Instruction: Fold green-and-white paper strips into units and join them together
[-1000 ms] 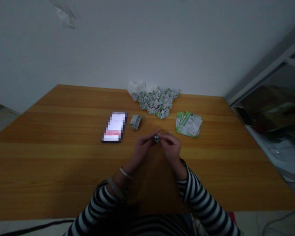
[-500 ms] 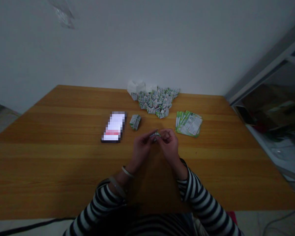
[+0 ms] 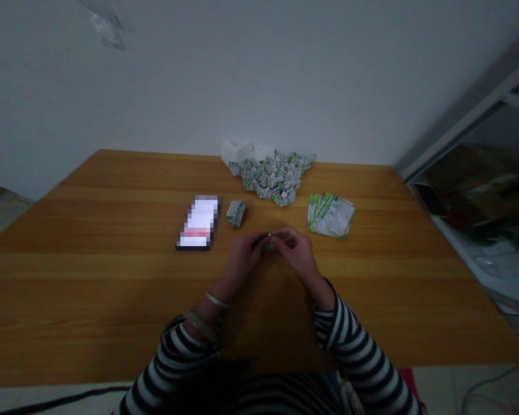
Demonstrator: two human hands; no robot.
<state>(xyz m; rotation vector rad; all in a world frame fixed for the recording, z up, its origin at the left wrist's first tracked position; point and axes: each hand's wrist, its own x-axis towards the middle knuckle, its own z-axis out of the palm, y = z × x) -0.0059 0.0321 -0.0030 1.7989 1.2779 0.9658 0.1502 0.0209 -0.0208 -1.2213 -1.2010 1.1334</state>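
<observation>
Above the wooden surface (image 3: 112,300), both hands pinch a tiny folded paper piece (image 3: 270,237).
The left hand (image 3: 242,259) and right hand (image 3: 298,253) are curled closed, their fingertips meeting around the piece, which they mostly hide. Farther along the surface lie a pixelated phone (image 3: 198,222), a folded paper block (image 3: 236,213) just beside it, and a heap of folded green-and-white paper pieces (image 3: 270,178) by the wall (image 3: 259,75), touching a crumpled white paper (image 3: 237,151). A fanned stack of green printed cards (image 3: 331,216) sits to the right. Two bangles (image 3: 207,314) circle the left wrist, above striped sleeves (image 3: 350,346).
</observation>
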